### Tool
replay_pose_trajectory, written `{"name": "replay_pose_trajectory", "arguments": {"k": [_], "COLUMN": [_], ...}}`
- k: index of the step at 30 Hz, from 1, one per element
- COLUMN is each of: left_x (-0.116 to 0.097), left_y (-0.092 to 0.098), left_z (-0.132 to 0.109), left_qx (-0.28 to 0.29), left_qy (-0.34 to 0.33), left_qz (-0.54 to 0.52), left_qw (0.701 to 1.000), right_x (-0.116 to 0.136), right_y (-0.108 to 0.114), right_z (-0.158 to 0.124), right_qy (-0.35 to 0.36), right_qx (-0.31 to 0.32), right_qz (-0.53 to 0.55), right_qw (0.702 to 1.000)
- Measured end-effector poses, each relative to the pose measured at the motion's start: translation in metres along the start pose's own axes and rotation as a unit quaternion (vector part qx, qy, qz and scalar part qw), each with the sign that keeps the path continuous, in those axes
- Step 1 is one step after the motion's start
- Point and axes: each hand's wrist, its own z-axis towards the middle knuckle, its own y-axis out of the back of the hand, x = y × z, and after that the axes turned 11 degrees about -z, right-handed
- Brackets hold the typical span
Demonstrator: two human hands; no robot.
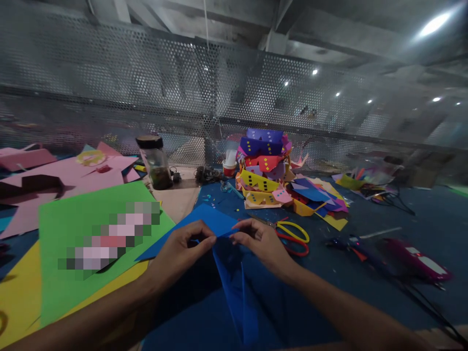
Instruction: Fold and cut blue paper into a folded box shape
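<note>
A sheet of blue paper (204, 217) is held up between my two hands over the dark blue table. My left hand (186, 243) pinches its near edge between thumb and fingers. Close beside it, my right hand (258, 239) pinches the paper near its right corner. A long folded strip of blue paper (232, 287) hangs from between the hands toward the table's front; whether it joins the sheet I cannot tell. Scissors (294, 239) with yellow and red handles lie just beyond my right hand.
Green paper (73, 219) with a blurred-out item lies at left over yellow paper (18, 287). A jar (157, 165) stands behind. Paper masks (261, 183) are stacked centrally at the back, beside paper scraps (314, 195). A purple pouch-like item (419, 261) lies right, near a cable (413, 287).
</note>
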Motion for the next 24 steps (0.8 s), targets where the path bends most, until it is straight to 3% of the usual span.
{"name": "replay_pose_trajectory", "arguments": {"k": [6,11,19,24], "left_x": [0.000,-0.002,-0.009,-0.009], "left_y": [-0.001,-0.008,-0.022,-0.021], "left_z": [-0.003,-0.007,-0.011,-0.012], "left_qx": [0.025,0.053,0.002,-0.009], "left_qy": [-0.014,0.036,0.050,0.059], "left_qz": [0.033,-0.022,-0.026,-0.018], "left_qw": [0.999,0.998,0.998,0.998], "right_x": [-0.002,-0.002,0.002,0.006], "right_y": [-0.004,-0.006,-0.007,-0.006], "right_z": [-0.001,-0.002,-0.007,-0.010], "right_qy": [0.007,0.014,0.030,0.097], "right_qx": [0.003,0.010,0.024,-0.045], "right_qz": [0.051,0.022,-0.072,-0.155], "right_qw": [0.999,1.000,0.997,0.982]}}
